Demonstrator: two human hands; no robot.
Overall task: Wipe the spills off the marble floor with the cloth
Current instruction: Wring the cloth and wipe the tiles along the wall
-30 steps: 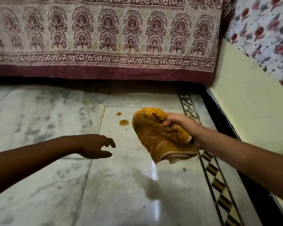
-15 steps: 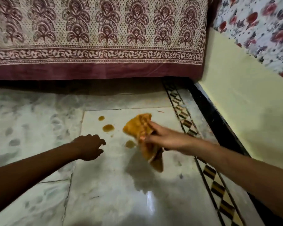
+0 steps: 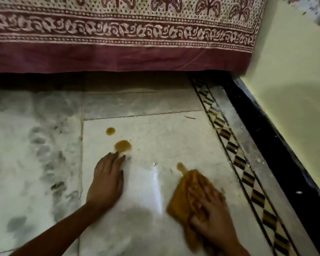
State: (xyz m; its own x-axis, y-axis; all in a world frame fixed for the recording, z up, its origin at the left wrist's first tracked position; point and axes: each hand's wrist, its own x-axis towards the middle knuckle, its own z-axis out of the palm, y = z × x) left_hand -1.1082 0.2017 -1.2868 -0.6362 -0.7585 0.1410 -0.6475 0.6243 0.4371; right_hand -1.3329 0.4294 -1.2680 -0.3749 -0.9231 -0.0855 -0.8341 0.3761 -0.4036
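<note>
The orange-yellow cloth (image 3: 183, 198) lies bunched on the white marble floor (image 3: 155, 130) at the lower right. My right hand (image 3: 211, 217) presses down on it with fingers spread over the top; the hand is blurred by motion. A smeared brown spill (image 3: 180, 166) touches the cloth's far tip. My left hand (image 3: 107, 180) rests flat on the floor, fingers straight. Its fingertips almost reach a larger brown spill (image 3: 123, 145). A smaller round spill (image 3: 110, 131) lies just beyond that one.
A patterned maroon bedsheet (image 3: 118, 34) hangs down at the back, with dark space under it. A striped inlay border (image 3: 235, 156) and a black skirting (image 3: 277, 154) run along the yellow wall (image 3: 294, 89) on the right. Grey-veined marble (image 3: 26, 145) spreads to the left.
My right hand brought the cloth down from the air onto the floor near the closest spill. My left hand dropped and flattened onto the marble. The view moved closer to the floor.
</note>
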